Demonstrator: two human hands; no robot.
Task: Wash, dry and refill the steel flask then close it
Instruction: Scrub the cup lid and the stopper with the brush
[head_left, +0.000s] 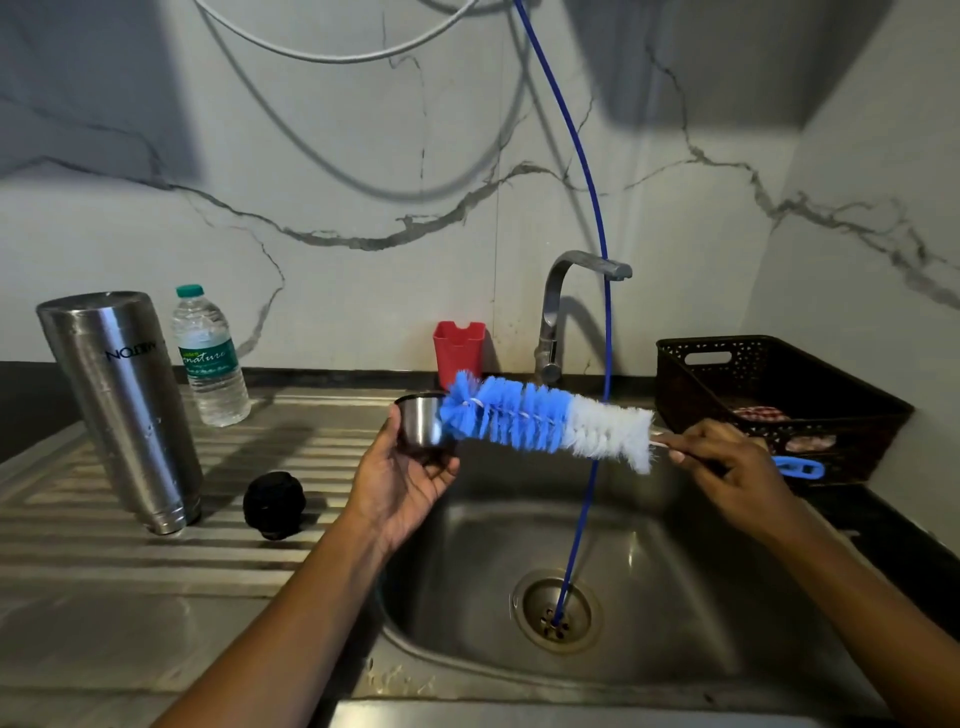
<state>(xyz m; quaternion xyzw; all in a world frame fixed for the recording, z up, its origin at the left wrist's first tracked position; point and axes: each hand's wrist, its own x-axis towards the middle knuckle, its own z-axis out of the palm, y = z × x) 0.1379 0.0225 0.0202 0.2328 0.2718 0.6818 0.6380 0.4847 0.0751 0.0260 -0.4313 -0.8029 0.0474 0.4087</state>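
Over the sink (649, 571), the left hand (400, 483) lies palm up, fingers cupped round a small steel cup (418, 423) tipped sideways. The right hand (727, 457) pinches the wire stem of a blue-and-white bottle brush (540, 421), whose tip meets the cup's mouth. Farther left on the drainboard (78, 545) lie a black stopper (274, 504) and the steel flask (124, 405), standing inverted, its upside-down lettering ending "TON". Behind it, a water bottle (210, 358) reads "nature".

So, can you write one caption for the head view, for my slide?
Over the sink, the left hand holds a steel cup while the right hand holds a bottle brush to it.
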